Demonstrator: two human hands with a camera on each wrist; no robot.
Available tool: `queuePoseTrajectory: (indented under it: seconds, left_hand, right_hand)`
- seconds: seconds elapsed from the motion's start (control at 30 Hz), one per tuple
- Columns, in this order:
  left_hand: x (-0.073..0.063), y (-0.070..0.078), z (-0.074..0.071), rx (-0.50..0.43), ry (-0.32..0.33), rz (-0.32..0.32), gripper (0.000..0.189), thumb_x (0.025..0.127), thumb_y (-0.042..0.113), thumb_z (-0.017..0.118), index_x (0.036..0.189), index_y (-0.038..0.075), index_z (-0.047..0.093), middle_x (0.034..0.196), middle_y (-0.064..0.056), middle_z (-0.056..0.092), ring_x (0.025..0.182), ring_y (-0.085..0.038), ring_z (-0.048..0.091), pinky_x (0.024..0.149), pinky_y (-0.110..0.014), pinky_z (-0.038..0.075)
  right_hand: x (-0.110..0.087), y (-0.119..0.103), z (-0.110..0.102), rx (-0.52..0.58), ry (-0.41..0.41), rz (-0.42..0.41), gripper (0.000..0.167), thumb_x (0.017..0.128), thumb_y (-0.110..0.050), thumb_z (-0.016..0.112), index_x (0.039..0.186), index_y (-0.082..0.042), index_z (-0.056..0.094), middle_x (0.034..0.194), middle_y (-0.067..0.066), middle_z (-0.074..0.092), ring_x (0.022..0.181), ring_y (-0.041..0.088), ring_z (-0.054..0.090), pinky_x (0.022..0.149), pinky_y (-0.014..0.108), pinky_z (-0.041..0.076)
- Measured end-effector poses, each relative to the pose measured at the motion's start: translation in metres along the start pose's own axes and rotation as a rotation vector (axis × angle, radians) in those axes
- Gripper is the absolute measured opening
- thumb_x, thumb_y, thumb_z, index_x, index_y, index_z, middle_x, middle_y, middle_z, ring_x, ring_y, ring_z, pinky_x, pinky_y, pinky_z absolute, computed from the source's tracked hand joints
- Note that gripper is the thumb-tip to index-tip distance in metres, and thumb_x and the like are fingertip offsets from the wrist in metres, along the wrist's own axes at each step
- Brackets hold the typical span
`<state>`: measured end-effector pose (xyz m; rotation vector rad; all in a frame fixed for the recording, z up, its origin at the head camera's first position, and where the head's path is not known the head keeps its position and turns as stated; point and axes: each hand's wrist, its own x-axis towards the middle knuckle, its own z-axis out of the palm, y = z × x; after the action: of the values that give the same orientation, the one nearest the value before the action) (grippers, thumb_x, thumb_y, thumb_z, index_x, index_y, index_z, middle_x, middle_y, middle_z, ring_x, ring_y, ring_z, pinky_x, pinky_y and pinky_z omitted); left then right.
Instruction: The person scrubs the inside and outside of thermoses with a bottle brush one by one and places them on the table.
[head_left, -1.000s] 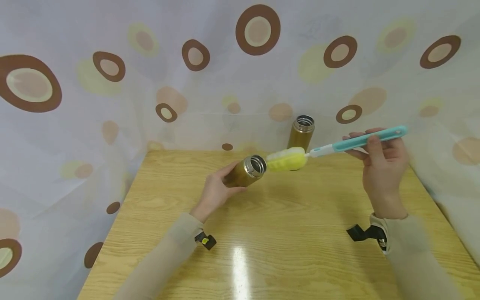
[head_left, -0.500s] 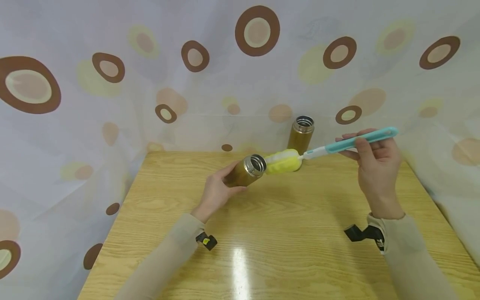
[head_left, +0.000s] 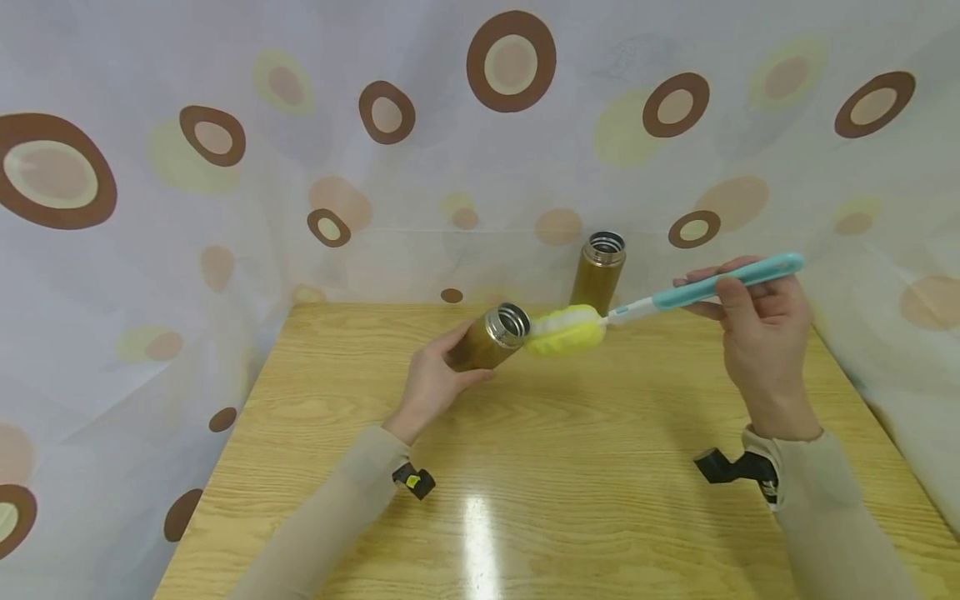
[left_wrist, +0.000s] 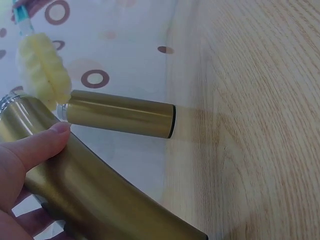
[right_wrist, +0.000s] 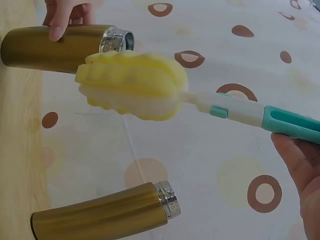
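My left hand grips a gold thermos bottle, tilted so its lidless steel mouth faces up and to the right. In the left wrist view, the thumb lies along the gold body. My right hand holds a bottle brush by its turquoise handle, between thumb and fingers. The brush's yellow and white sponge head is outside the bottle, close beside its mouth; whether they touch I cannot tell. In the right wrist view, the sponge overlaps the rim.
A second gold thermos bottle, also lidless, stands upright at the back of the wooden table. Behind it hangs a white sheet with brown and yellow circles. The sheet also borders both sides.
The brush has come slightly down, with its sponge head staying near the bottle mouth. My right hand shifted left, then slightly back right. The left hand and its bottle hardly moved.
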<state>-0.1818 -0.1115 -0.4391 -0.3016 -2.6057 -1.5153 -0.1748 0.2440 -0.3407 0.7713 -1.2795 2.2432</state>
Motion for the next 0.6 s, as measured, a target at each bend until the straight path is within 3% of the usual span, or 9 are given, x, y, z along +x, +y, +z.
queuePoseTrajectory:
  seconds: [0.27,0.6]
  left_hand:
    - [-0.0002,0.0021,0.0006,0.002,0.003,-0.017,0.078,0.076,0.019,0.095,0.147,0.015,0.061,0.146,-0.009,0.062,0.135,-0.031,0.058,0.113,-0.050,0.046]
    - [-0.0031,0.0097,0.0036,-0.016,-0.031,-0.051,0.082,0.077,0.026,0.095,0.149,0.015,0.059,0.149,-0.009,0.058,0.140,-0.031,0.053,0.116,-0.049,0.043]
  right_hand:
    - [0.0026,-0.0032,0.0024,0.162,-0.013,0.006,0.013,0.102,0.020,0.043,0.110,0.025,0.052,0.100,0.034,0.071,0.092,0.042,0.075,0.079,0.047,0.062]
    - [0.0040,-0.0061,0.0049,0.247,-0.004,0.010,0.012,0.103,0.017,0.046,0.110,0.025,0.051,0.100,0.036,0.070,0.091,0.044,0.075,0.080,0.050,0.062]
